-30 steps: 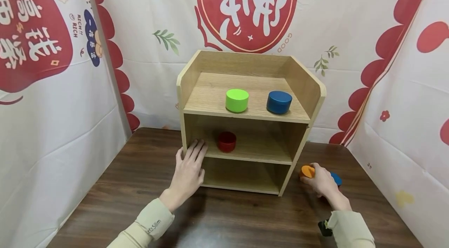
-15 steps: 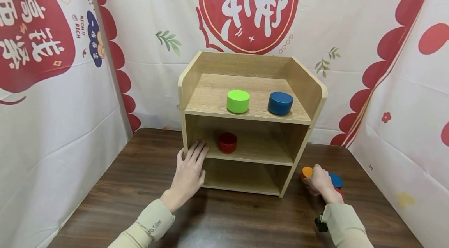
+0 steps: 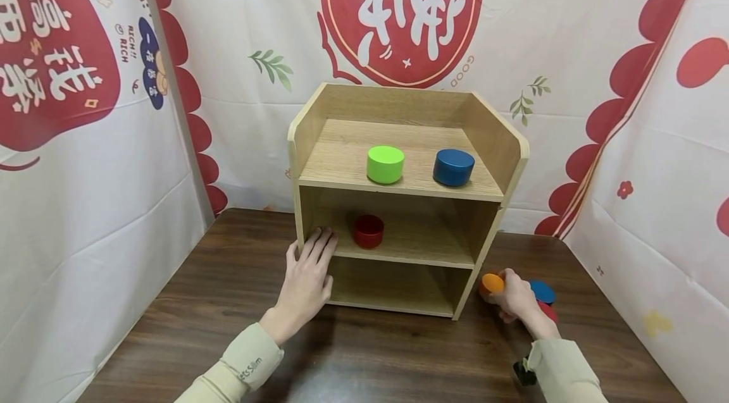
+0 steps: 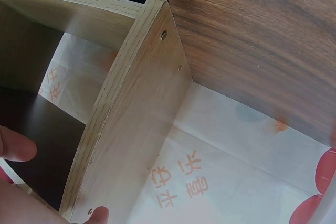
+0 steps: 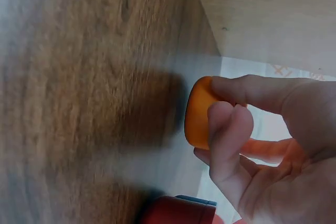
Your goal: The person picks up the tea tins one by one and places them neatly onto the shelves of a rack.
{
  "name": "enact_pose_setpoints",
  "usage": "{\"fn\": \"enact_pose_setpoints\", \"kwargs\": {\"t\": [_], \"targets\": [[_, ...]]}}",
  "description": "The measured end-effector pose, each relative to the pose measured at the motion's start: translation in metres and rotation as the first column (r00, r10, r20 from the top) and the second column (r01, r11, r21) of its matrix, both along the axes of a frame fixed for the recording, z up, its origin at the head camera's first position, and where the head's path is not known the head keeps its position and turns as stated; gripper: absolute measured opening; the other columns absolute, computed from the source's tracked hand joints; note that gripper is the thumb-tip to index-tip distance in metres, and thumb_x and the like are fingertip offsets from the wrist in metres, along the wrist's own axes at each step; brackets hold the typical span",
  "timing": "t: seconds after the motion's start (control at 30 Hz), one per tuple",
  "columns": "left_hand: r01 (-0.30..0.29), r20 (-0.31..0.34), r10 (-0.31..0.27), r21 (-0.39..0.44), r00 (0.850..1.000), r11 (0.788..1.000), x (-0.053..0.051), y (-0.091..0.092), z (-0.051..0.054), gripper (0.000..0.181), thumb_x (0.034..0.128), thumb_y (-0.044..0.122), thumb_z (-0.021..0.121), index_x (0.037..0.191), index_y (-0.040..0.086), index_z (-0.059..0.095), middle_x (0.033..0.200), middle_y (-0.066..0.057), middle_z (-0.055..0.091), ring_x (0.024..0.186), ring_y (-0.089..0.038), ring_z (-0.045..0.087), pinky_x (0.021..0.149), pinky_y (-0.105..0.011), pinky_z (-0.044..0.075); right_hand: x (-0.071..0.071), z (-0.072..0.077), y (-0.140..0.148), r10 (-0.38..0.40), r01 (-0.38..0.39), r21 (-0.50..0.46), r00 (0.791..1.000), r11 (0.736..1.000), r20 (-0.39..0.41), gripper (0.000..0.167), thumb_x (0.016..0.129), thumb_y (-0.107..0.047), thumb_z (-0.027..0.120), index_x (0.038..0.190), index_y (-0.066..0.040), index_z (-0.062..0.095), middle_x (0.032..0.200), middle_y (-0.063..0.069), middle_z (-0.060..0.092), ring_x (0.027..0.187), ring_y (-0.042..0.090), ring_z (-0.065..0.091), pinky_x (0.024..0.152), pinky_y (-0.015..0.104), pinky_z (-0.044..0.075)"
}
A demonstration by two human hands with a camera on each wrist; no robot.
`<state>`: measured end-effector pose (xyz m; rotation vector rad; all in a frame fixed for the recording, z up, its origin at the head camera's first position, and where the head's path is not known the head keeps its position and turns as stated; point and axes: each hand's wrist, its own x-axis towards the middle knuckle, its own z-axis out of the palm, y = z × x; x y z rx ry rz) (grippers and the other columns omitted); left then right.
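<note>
In the head view, a small wooden shelf (image 3: 393,191) stands on the dark table. My left hand (image 3: 304,283) holds its left side panel (image 4: 131,119), with one fingertip outside the panel and other fingers inside the opening. At the right, my right hand (image 3: 519,298) grips a short orange cylinder (image 3: 491,284) between thumb and fingers. In the right wrist view the orange cylinder (image 5: 199,114) is tilted, with a shadow beside it on the table. Behind and beside that hand lie a blue cylinder (image 3: 542,292) and a red cylinder (image 3: 548,311), partly hidden.
On the top shelf sit a green cylinder (image 3: 385,164) and a dark blue cylinder (image 3: 453,167). A dark red cylinder (image 3: 368,231) is on the middle level. Printed cloth (image 3: 228,23) hangs behind and at both sides of the table (image 3: 370,359).
My right hand has shifted slightly left with the orange cylinder, closer to the shelf. The red cylinder beside it has come into view. My left hand stays on the side panel.
</note>
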<state>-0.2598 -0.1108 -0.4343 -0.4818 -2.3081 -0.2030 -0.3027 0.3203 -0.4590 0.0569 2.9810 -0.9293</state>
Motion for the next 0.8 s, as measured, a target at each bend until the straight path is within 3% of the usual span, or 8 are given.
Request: {"fn": "enact_pose_setpoints", "kwargs": {"t": [0.3, 0.63, 0.8], "targets": [[0.005, -0.005, -0.005, 0.007, 1.000, 1.000, 0.000, 0.000, 0.000, 0.078, 0.0693, 0.006, 0.073, 0.142, 0.009, 0.047, 0.147, -0.008, 0.047, 0.138, -0.026, 0.041, 0.101, -0.060, 0.033, 0.023, 0.016, -0.009, 0.034, -0.035, -0.019, 0.999, 0.999, -0.029, 0.065, 0.078, -0.016, 0.074, 0.126, 0.009, 0.038, 0.070, 0.013, 0.057, 0.037, 0.014, 0.054, 0.040, 0.032, 0.050], [0.001, -0.018, -0.001, 0.003, 1.000, 1.000, -0.001, 0.000, -0.002, 0.077, 0.0690, 0.007, 0.072, 0.142, 0.009, 0.047, 0.147, -0.008, 0.047, 0.137, -0.025, 0.042, 0.101, -0.060, 0.033, 0.050, 0.043, -0.019, 0.103, -0.103, 0.000, 0.994, 0.995, -0.023, 0.068, 0.077, -0.018, 0.077, 0.128, 0.007, 0.040, 0.062, 0.008, 0.055, 0.038, 0.015, 0.053, 0.040, 0.031, 0.048], [0.003, -0.025, -0.003, 0.006, 1.000, 1.000, -0.001, 0.000, -0.003, 0.076, 0.0690, 0.007, 0.072, 0.141, 0.009, 0.047, 0.146, -0.008, 0.048, 0.137, -0.025, 0.042, 0.101, -0.060, 0.033, 0.061, 0.057, -0.024, 0.156, -0.156, -0.052, 0.988, 0.986, -0.012, 0.068, 0.076, -0.019, 0.078, 0.129, 0.005, 0.042, 0.080, 0.013, 0.058, 0.041, 0.017, 0.052, 0.040, 0.031, 0.047]]}}
